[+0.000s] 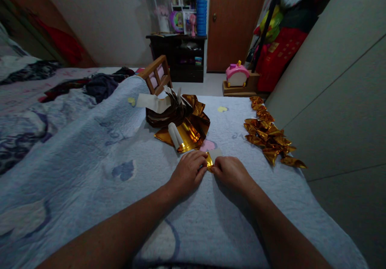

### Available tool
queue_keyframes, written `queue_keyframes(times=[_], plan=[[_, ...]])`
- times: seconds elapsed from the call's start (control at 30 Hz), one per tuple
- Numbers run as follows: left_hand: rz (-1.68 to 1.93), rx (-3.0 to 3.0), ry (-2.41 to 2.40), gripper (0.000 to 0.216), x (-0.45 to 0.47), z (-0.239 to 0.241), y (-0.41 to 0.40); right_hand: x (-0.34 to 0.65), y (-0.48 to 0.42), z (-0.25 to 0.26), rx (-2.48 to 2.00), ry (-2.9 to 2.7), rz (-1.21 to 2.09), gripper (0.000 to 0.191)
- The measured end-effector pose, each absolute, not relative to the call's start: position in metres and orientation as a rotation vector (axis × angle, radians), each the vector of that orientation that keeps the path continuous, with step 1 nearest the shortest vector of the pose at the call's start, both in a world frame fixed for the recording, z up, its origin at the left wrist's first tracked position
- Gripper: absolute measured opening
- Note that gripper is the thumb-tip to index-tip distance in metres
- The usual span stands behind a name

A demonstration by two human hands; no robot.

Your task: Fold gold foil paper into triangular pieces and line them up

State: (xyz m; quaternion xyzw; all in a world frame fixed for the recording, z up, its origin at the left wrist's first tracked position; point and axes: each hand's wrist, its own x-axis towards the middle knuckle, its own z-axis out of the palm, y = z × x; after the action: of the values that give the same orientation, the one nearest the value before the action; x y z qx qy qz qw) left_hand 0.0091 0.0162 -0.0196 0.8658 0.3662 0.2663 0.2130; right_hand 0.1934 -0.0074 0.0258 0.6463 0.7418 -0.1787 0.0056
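Centrally, foil [209, 161], between left hand [189, 167], right hand [232, 171]

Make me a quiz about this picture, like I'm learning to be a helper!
1. True or false: the left hand and right hand both touch the small gold paper.
2. Where are the folded gold pieces?
A) On the cabinet
B) On the right side of the blue cover
C) Under the left hand
3. Fill in: the paper pile lies to the ____ of the folded gold pieces.

Key: 1. True; 2. B; 3. left
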Motion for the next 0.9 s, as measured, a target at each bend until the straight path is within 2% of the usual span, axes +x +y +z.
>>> queue_keyframes(times=[0.9], plan=[[0.678,2.372,1.068,0.002,0.0104,-0.0173,0.0165,0.1947,-0.0086,0.0226,2.040,2.344,-0.538,0.024]])
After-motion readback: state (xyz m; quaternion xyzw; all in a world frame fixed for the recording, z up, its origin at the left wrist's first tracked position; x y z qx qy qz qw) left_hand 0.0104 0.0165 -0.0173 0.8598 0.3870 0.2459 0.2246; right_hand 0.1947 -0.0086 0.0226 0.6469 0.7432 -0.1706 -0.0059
